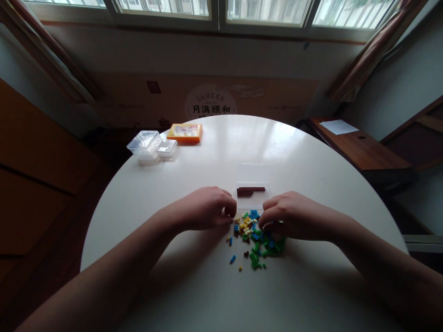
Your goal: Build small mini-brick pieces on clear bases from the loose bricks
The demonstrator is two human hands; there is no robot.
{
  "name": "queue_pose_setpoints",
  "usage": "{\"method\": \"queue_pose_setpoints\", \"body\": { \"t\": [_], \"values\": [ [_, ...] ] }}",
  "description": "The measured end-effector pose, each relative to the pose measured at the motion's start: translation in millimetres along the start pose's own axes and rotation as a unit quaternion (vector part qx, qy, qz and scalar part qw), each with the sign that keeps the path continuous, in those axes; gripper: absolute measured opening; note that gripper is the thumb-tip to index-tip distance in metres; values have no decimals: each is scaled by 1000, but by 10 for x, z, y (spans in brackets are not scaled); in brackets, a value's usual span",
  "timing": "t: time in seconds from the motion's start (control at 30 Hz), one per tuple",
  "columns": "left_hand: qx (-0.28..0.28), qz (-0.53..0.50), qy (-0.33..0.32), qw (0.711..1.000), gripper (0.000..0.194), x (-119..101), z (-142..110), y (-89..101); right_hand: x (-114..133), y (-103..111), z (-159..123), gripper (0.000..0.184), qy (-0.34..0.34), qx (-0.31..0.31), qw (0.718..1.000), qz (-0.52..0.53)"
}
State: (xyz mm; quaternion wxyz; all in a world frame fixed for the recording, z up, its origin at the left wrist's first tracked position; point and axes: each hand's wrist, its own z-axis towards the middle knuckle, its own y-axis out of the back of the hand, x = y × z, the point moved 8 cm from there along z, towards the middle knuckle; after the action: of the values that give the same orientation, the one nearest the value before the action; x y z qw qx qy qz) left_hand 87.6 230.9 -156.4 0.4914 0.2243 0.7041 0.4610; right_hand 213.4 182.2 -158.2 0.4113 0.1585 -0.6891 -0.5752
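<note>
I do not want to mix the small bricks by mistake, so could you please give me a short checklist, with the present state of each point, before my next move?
1. Case open: ok, lid laid back.
2. Only brown bricks visible in the case: ok.
3. All brown ones in the case: not ok, a brown piece lies on the table.
4. Pile sorted by colour: not ok, green, blue and yellow are mixed.
5. Left hand free of bricks: cannot tell, fingers curled.
6. Right hand free of bricks: cannot tell, fingertips at the pile.
</note>
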Motion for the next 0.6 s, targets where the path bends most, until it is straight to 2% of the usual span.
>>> {"method": "queue_pose_setpoints", "body": {
  "t": [0.2, 0.5, 0.6],
  "values": [
    [-11, -10, -2, 1000, 5, 12, 2, 1, -25, 51, -20, 15, -8, -2, 1000, -11],
    [-8, -2, -4, 1000, 6, 18, 6, -6, 7, -5, 1, 27, 9, 7, 1000, -19],
    [-11, -2, -4, 1000, 7, 17, 9, -4, 16, -17, 11, 24, 16, 5, 1000, -24]
  ]
}}
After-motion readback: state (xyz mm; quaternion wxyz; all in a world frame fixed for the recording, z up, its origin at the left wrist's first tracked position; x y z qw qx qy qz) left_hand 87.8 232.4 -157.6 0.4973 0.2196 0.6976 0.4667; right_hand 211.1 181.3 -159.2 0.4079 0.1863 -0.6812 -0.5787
